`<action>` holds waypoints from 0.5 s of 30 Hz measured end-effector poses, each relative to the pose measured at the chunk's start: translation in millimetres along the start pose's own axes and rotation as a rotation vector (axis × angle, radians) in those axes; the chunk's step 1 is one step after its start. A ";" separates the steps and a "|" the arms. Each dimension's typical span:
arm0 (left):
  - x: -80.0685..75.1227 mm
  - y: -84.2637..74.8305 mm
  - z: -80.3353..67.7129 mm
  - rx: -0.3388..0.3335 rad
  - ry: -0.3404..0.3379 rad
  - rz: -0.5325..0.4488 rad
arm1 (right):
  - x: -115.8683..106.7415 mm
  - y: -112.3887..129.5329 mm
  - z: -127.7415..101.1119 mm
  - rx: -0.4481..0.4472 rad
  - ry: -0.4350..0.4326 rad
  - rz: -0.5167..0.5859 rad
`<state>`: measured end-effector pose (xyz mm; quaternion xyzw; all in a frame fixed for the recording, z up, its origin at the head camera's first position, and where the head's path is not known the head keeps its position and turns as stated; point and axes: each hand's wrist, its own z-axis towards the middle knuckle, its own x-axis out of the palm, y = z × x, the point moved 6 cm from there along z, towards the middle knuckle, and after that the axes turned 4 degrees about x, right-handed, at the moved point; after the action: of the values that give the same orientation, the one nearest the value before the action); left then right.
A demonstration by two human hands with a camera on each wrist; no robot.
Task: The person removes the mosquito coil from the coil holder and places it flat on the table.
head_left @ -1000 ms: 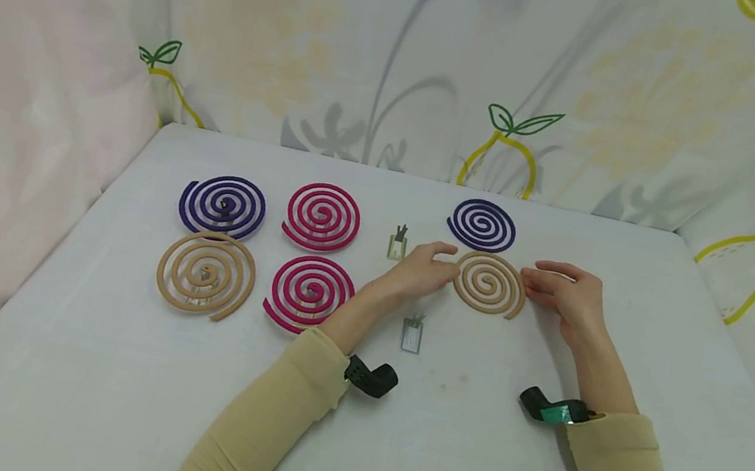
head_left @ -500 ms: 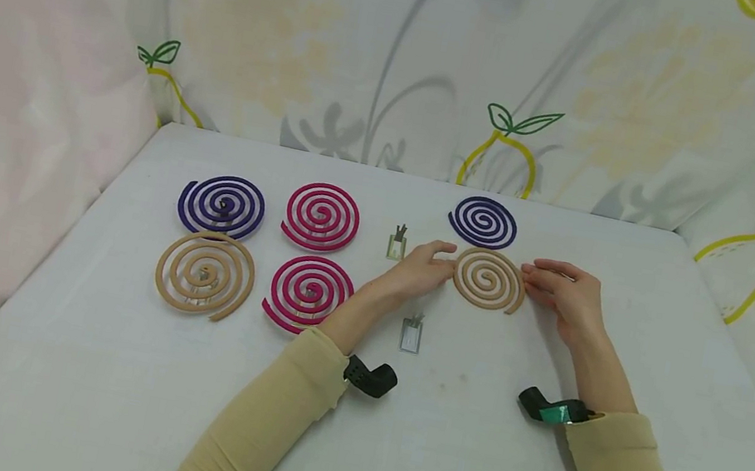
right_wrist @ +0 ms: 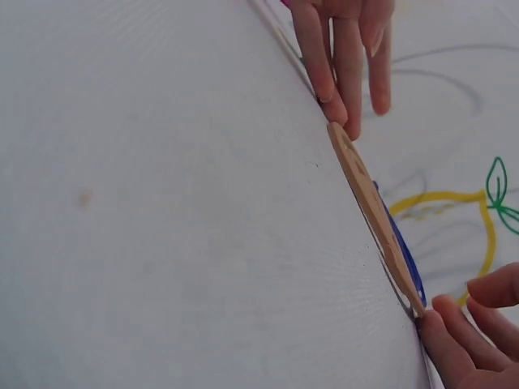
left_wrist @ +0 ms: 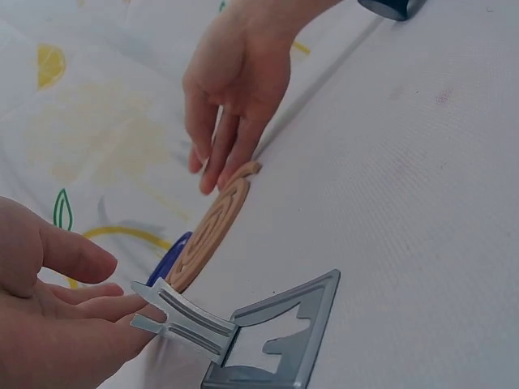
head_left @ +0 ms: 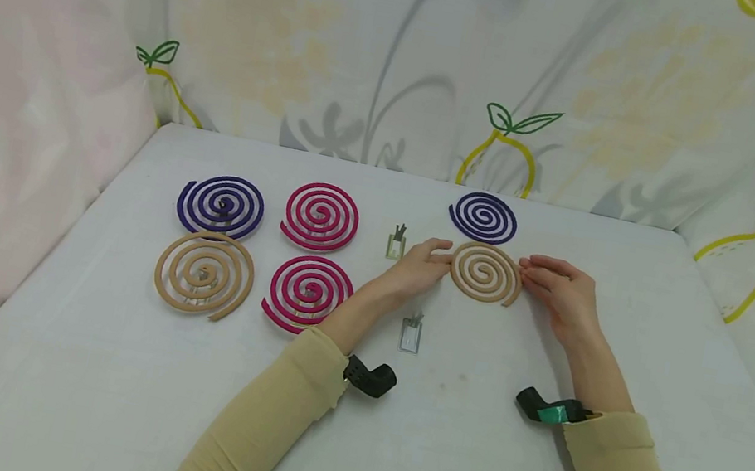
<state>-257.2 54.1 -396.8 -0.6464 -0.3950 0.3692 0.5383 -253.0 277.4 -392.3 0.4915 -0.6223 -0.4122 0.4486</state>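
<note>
- While both hands flank it, the tan coil [head_left: 485, 272] lies flat on the table [head_left: 460, 452], right of centre, just before the purple coil [head_left: 483, 217].
- Left hand [head_left: 417, 268]: fingers nearly straight, tips touching the coil's left rim; nothing is grasped.
- Right hand [head_left: 560, 290]: fingers extended, tips against the right rim; the right wrist view shows the tips at the edge, not wrapped round it.
- Step in hand, as judged: seating or sliding the coil between two sets of fingertips.
- Next move calls for light, even pressure from both sides; the thin spiral looks brittle and could snap if squeezed or lifted by one edge.
- Appearance: a flat tan spiral of several turns, its outer tail ending at the lower right.
- Nearby: one metal stand [head_left: 411, 332] near the left wrist, another stand [head_left: 397, 243] just left of the left hand.
- Four further coils [head_left: 261, 249] lie in a block well apart to the left.
</note>
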 end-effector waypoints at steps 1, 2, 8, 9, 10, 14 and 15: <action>-0.1 0.0 0.0 0.000 -0.002 -0.001 | 0.3 -0.3 0.3 -0.001 -0.002 0.000; -0.2 0.1 0.3 0.000 -0.005 -0.003 | 0.4 -0.7 0.8 -0.001 -0.003 -0.002; -0.7 1.0 1.7 -0.007 -0.023 -0.013 | 1.7 -1.8 1.8 -0.003 0.006 0.017; -0.8 1.2 1.9 -0.008 -0.027 -0.014 | 2.1 -1.7 1.7 -0.005 0.009 0.021; -0.9 1.0 1.8 -0.010 -0.029 -0.012 | 2.2 -1.7 1.7 -0.006 0.012 0.026; -0.9 1.1 2.2 -0.005 -0.032 -0.011 | 2.5 -1.4 1.1 -0.013 0.010 0.035; -0.7 0.9 2.1 -0.004 -0.030 -0.013 | 2.4 -1.4 1.1 -0.016 0.007 0.035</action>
<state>-259.3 54.1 -398.0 -0.6392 -0.4081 0.3744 0.5335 -254.0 274.9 -393.5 0.4782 -0.6259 -0.4075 0.4621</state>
